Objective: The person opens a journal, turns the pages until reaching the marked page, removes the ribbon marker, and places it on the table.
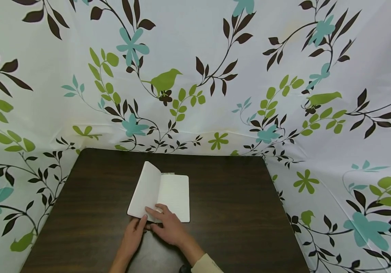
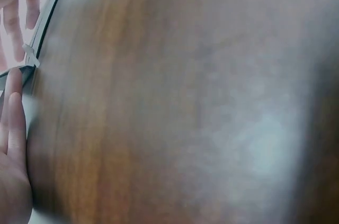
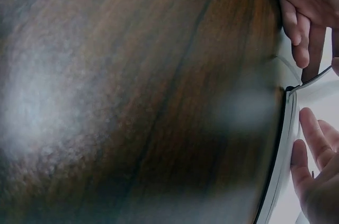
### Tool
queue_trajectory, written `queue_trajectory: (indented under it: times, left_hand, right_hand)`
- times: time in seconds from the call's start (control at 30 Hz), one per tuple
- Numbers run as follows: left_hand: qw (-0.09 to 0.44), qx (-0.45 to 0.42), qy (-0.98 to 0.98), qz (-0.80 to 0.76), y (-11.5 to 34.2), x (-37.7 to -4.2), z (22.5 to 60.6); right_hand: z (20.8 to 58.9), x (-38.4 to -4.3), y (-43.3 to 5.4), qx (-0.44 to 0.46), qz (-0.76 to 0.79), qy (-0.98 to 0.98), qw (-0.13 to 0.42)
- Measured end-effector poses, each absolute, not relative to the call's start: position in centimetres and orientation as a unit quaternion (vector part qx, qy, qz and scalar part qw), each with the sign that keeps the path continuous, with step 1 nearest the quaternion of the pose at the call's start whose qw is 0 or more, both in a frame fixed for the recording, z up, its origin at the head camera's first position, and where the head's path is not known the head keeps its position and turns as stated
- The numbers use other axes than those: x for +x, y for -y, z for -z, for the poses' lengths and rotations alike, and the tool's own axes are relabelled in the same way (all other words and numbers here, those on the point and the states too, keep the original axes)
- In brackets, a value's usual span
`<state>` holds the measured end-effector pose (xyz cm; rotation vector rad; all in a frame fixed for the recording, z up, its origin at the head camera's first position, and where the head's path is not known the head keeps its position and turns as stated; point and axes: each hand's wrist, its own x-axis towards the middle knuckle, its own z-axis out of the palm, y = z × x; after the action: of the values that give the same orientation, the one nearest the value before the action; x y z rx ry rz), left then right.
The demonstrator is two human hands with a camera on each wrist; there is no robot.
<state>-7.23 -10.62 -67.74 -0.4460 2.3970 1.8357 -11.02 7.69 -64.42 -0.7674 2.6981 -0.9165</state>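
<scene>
A notebook (image 1: 176, 193) with blank-looking pale pages lies open on the dark wooden table. Its left side (image 1: 145, 187) is lifted at a slant. At the bottom edge of that raised side is my left hand (image 1: 132, 235), fingers behind it and thumb at the front. My right hand (image 1: 168, 225) lies across the lower pages by the spine, its fingers fairly straight on the paper. In the right wrist view, my left hand (image 3: 307, 17) is beyond the raised side and my right hand (image 3: 320, 176) over the thicker page block. A thin pale strip (image 2: 30, 55) sticks out at the spine.
The wooden table (image 1: 233, 204) extends around the notebook, with a shiny reflection near its front. Behind and beside it hangs a white curtain (image 1: 188, 125) printed with leaves, flowers and birds. A small dark object (image 1: 184, 269) shows by the right sleeve (image 1: 206, 264).
</scene>
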Motion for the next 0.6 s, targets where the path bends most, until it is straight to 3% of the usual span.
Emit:
queue_trajectory:
  times: [0.43, 0.6]
  left_hand:
    - [0.042, -0.160, -0.760, -0.629, 10.6, -7.3, 67.6]
    - [0.043, -0.158, -0.763, -0.625, 10.7, -7.3, 67.6]
  right_hand:
    - [64.3, -11.7, -9.5, -0.270, 0.249, -0.929, 0.053]
    - [64.3, -12.8, -11.9, -0.244, 0.219, -0.942, 0.072]
